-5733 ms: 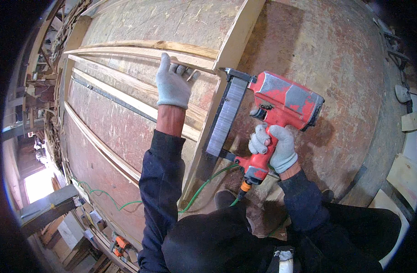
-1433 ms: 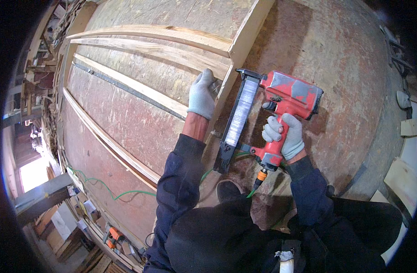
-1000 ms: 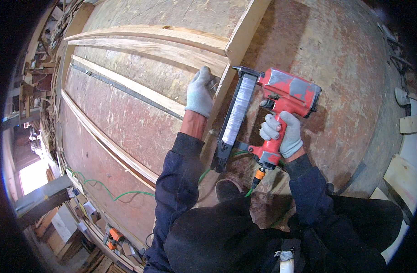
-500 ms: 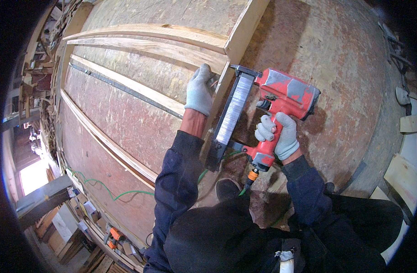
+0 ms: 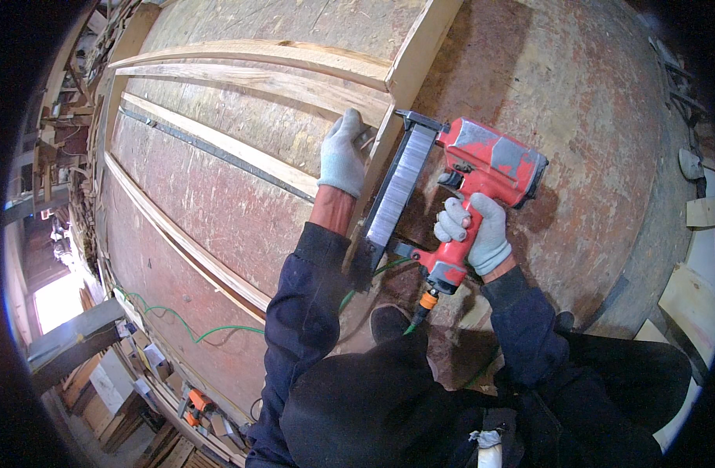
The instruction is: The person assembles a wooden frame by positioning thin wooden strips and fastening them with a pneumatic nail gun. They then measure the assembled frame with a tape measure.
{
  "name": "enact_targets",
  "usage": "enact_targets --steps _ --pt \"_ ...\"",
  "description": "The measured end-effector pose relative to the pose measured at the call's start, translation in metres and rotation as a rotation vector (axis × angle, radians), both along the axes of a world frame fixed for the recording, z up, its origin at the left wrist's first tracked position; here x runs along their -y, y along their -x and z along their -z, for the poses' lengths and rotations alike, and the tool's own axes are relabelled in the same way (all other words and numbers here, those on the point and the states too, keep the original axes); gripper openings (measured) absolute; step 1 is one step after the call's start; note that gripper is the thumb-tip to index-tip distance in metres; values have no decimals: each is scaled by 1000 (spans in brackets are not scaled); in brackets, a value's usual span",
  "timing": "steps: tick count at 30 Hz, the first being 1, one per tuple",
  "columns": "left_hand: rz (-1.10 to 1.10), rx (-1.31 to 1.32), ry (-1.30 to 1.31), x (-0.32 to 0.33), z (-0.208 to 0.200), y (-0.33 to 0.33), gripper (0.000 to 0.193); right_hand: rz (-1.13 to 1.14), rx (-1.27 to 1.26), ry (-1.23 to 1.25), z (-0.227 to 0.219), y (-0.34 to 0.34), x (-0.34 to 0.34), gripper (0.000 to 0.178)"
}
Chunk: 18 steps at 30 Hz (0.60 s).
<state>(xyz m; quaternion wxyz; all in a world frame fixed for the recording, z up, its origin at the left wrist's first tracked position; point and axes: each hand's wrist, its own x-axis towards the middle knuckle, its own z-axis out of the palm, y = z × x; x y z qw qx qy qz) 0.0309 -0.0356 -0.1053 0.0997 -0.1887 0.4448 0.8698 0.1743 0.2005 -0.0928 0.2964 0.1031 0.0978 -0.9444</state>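
My right hand (image 5: 490,232), in a pale work glove, is wrapped round the handle of a red and grey pneumatic nail gun (image 5: 491,160). A strip of silvery fasteners shows along its magazine (image 5: 399,179). The gun's nose is against or very close to the outer face of a wooden side board (image 5: 420,48). On the board's inner side, my gloved left hand (image 5: 343,154) grips a wooden slat (image 5: 295,89) near its right end, where it meets the board; some fingertips are hidden. Another slat (image 5: 264,52) lies just beyond it.
More slats (image 5: 217,140) run across the frame toward a far-left side board (image 5: 117,101). A green air hose (image 5: 170,312) trails over the worn reddish surface. At lower left are an orange tool (image 5: 197,402) and wood scraps; boards (image 5: 689,304) lie at right.
The nail gun and my right hand have shifted very slightly left, the gun's lower end most. My left hand keeps its place on the slat.
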Motion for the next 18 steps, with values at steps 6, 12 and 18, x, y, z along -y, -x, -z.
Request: enact_targets --steps 6,12,18 --pt "-13 -6 19 -2 1 0 23 -16 -60 -72 -1 0 1 49" --pt "-26 32 35 -3 -1 -1 22 0 -21 -49 4 -3 2 43" --pt "-53 25 73 -6 1 0 23 17 -4 -30 5 -3 5 37"
